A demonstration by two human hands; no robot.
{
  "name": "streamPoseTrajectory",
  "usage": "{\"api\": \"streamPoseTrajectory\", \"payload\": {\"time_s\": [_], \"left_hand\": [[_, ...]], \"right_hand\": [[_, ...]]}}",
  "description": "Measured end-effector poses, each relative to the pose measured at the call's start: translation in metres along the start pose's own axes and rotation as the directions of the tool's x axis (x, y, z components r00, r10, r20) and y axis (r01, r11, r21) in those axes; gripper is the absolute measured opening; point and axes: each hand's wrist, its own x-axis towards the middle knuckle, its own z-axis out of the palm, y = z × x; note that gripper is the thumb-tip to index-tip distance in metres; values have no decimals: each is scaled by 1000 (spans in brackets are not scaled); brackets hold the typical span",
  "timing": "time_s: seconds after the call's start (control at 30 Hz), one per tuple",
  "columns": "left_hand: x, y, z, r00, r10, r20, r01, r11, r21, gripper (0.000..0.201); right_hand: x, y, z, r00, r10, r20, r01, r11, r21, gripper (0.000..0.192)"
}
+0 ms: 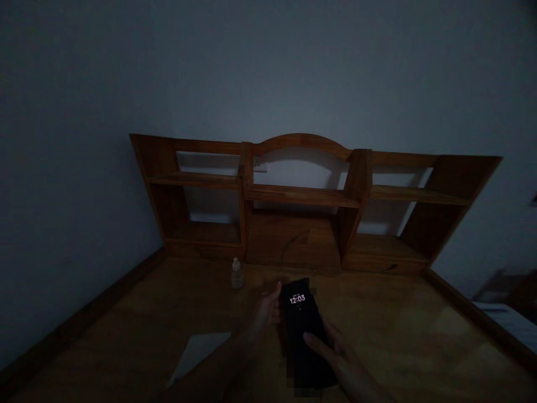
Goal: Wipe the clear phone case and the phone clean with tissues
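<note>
A dark smartphone (298, 319), its screen showing 12:03 in white digits, is held tilted above the wooden desk. My right hand (335, 350) grips its lower right side, the thumb lying across the screen. At the upper left edge of the phone, my left hand (268, 308) is closed against it with the thumb near the top corner; its other fingers are partly hidden in the dim light. A small clear bottle (237, 275) with a pale cap stands upright beyond my left hand. Beside my left forearm lies a white sheet (197, 350), partly covered by the arm.
A wooden shelf unit (302, 194) with several compartments stands along the back of the desk (398, 319), against a pale wall (268, 73). A wall socket (259, 165) shows through its middle opening. Raised edges border the desk left and right. The room is dark.
</note>
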Motion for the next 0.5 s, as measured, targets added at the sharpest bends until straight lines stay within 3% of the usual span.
{"api": "streamPoseTrajectory", "payload": {"time_s": [0.5], "left_hand": [[-3,11,-7,975,-181,128,195,975,-108,60]], "right_hand": [[-1,0,0,1000,8,14,-8,999,-32,57]]}}
